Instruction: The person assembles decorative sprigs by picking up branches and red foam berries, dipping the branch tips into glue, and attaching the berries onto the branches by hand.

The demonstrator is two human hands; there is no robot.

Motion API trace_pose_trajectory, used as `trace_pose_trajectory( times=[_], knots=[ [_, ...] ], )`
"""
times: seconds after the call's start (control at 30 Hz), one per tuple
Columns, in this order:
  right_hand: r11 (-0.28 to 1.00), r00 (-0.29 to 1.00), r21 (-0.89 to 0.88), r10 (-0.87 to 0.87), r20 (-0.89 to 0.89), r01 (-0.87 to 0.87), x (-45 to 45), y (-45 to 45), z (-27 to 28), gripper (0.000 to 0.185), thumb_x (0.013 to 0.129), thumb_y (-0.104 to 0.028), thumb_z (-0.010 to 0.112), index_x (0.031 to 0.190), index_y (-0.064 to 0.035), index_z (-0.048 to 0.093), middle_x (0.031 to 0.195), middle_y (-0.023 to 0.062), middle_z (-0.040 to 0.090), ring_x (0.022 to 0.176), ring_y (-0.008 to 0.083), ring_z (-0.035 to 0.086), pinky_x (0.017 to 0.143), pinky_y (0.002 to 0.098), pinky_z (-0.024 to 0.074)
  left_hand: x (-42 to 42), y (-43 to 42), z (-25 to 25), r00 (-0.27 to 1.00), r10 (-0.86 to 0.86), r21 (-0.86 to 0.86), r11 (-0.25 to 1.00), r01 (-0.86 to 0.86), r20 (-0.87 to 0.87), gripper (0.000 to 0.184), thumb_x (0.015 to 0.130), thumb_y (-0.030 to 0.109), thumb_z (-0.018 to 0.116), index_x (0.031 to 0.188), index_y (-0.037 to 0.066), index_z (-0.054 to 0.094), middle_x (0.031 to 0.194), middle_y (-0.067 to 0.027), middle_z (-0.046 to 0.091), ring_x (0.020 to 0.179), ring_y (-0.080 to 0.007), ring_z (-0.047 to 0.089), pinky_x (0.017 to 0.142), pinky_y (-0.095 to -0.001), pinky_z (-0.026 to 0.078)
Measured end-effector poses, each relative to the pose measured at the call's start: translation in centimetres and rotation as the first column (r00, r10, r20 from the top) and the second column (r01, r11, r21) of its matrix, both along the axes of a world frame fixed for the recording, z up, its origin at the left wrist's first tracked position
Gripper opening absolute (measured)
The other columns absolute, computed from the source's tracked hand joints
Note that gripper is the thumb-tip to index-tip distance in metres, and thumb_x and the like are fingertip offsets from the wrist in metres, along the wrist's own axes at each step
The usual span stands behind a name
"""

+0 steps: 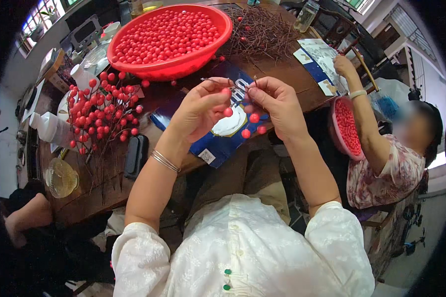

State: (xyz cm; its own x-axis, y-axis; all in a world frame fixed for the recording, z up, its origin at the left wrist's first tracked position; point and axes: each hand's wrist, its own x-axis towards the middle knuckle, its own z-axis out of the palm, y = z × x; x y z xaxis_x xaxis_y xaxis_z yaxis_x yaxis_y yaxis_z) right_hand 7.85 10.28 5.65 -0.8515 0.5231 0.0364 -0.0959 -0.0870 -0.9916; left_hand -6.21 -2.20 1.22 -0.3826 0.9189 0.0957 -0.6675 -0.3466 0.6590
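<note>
Both hands are raised over a blue printed sheet with a white patch. My left hand pinches a thin dark stem, with red berries at its fingertips. Close beside it on the right, my right hand pinches another stem piece between thumb and forefinger, and red berries hang below its fingers. Whether the two stems join is hard to see. Beyond the hands stands a large red basin full of red berries.
Berry sprigs lie at the left beside a white bottle, a black case and a glass dish. Brown twigs are piled at the back. A co-worker sits at the right by a pink basin of berries.
</note>
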Motion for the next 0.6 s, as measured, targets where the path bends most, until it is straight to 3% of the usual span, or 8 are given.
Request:
trace_pose_trajectory(
  times=[0.13,0.3,0.43,0.6],
  knots=[
    [0.998,0.999,-0.043,0.043,0.022,-0.042,0.2,-0.4,0.6,0.009,0.086,-0.010,0.062,0.090,-0.0021,0.060,0.077,0.0064,0.063,0.061,0.0103,0.060,0.054,0.0170,0.0481,-0.6,-0.3,0.3,0.972,-0.131,0.024,0.991,0.129,0.194,0.017,0.090,0.011,0.058,0.102,-0.001,0.056,0.080,-0.0071,0.060,0.068,-0.0087,0.054,0.056,-0.0157,0.042],
    [0.994,0.997,-0.074,0.075,-0.015,-0.075,-0.2,-1.0,0.2,0.006,0.086,-0.009,0.061,0.084,-0.0036,0.059,0.068,0.0039,0.058,0.054,0.0076,0.054,0.047,0.0158,0.0426,-1.0,0.1,0.1,0.998,-0.043,-0.099,0.994,0.047,0.042,0.026,0.093,0.012,0.053,0.113,-0.003,0.055,0.092,-0.0123,0.063,0.072,-0.0095,0.052,0.064,-0.0181,0.046],
    [0.997,0.982,0.075,0.011,0.190,-0.026,-0.1,-1.7,0.8,0.006,0.084,-0.007,0.060,0.080,-0.0043,0.057,0.062,0.0026,0.054,0.049,0.0066,0.049,0.044,0.0162,0.0382,-1.7,0.0,-1.3,0.985,-0.160,0.048,0.986,0.157,0.058,0.026,0.090,0.010,0.057,0.112,-0.004,0.056,0.093,-0.0124,0.065,0.075,-0.0122,0.057,0.070,-0.0205,0.049],
    [0.986,0.986,0.166,-0.022,0.163,-0.006,-1.2,-1.7,-0.3,0.007,0.082,-0.006,0.059,0.077,-0.0049,0.055,0.060,0.0028,0.054,0.048,0.0061,0.046,0.043,0.0173,0.0379,-1.2,-0.3,-0.6,0.998,-0.060,0.059,0.996,0.060,-0.006,0.026,0.088,0.006,0.060,0.112,-0.002,0.058,0.095,-0.0127,0.065,0.076,-0.0116,0.059,0.071,-0.0204,0.049]
  ],
)
